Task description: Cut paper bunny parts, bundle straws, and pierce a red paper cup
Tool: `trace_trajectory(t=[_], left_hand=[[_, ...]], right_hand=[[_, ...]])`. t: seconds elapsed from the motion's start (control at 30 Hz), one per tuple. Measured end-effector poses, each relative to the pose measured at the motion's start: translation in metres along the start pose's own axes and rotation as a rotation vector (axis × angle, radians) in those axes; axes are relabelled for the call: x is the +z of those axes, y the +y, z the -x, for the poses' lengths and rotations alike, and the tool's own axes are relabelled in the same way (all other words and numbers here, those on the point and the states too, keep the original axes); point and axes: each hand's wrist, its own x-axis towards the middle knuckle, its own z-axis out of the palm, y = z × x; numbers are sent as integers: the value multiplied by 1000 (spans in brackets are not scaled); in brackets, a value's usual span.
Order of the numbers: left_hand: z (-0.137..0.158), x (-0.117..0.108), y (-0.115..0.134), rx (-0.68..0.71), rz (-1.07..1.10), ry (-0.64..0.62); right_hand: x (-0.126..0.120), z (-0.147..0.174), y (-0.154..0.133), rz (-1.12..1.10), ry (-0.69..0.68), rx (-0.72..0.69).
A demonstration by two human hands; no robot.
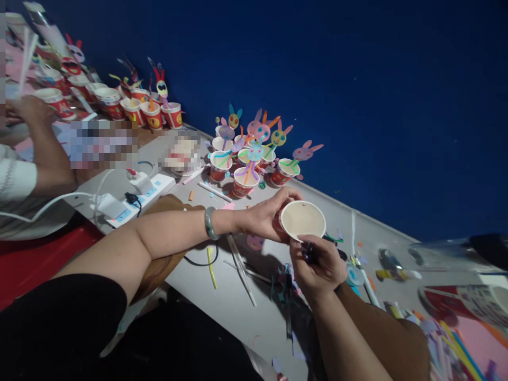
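Observation:
My left hand, with a bangle on the wrist, is wrapped around a paper cup with a pale inside and a red outer wall. The cup's open mouth tilts toward me. At its near rim, my right hand is closed around a small black tool. The fingers cover most of this tool, so its kind is unclear. Under my hands, a pink paper face and white paper sticks lie on the grey table.
Finished-looking cups with paper rabbit heads stand by the blue wall. A power strip with plugged-in chargers lies left. Another person's arm works at far left. Coloured strips and a glue-stick-like tube are at right.

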Motion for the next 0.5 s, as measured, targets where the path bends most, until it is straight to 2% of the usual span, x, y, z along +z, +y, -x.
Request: trace_trajectory(t=[0.1, 0.23, 0.33, 0.5], left_hand=[[0, -2, 4, -35, 23, -12], [1, -5, 9, -121, 71, -46], [1, -6, 11, -175, 103, -66], [2, -5, 10, -174, 103, -76]], right_hand=[[0, 1, 1, -53, 37, 88], [-2, 2, 2, -141, 16, 216], [-3, 2, 4, -148, 20, 222], [-2, 3, 5, -119, 29, 216]])
